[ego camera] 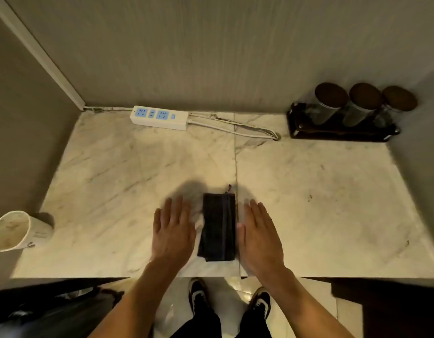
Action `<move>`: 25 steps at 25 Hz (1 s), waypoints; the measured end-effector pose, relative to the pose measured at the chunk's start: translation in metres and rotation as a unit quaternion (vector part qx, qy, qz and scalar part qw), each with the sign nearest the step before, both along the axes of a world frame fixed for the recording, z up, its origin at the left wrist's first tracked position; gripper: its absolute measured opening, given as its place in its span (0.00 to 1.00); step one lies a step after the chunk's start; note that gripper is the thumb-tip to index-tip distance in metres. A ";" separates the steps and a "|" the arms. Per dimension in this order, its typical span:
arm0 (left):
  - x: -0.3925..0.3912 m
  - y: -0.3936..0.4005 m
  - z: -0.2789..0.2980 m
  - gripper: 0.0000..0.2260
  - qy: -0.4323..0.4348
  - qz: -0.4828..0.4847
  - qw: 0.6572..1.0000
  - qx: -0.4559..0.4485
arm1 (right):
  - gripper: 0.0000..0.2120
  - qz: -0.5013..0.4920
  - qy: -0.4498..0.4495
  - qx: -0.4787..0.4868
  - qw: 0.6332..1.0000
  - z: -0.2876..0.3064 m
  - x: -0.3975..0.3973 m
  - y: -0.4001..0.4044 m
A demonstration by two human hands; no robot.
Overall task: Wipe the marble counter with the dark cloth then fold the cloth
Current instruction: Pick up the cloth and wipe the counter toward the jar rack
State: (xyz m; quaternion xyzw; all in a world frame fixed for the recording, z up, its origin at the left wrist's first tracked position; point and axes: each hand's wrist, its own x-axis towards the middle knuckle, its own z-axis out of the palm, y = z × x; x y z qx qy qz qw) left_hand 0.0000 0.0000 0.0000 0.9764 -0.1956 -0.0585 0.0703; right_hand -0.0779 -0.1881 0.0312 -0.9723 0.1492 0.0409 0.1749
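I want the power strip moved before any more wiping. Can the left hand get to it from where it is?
Probably yes. The left hand lies flat and open on the marble counter beside the folded dark cloth, and only bare marble lies between it and the power strip by the back wall, though it is a long forward stretch.

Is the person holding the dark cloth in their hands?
No, the folded dark cloth lies on the marble counter between the open left hand and right hand.

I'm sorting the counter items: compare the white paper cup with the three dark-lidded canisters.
The white paper cup lies tipped on its side at the left edge, mouth open; the three dark-lidded canisters stand upright, lidded, in a dark tray at the back right. All are cylindrical.
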 end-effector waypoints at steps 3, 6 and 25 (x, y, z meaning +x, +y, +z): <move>0.003 0.001 -0.007 0.25 -0.006 0.017 1.000 -0.013 | 0.27 -0.016 -0.030 -0.003 0.999 -0.011 0.014 0.018; 0.001 0.003 -0.016 0.24 -0.001 0.013 0.999 -0.033 | 0.27 -0.015 -0.037 0.003 0.999 -0.023 0.028 0.038; 0.000 0.002 -0.023 0.24 -0.014 0.022 0.999 -0.033 | 0.29 -0.023 0.003 -0.046 0.999 -0.042 0.041 0.064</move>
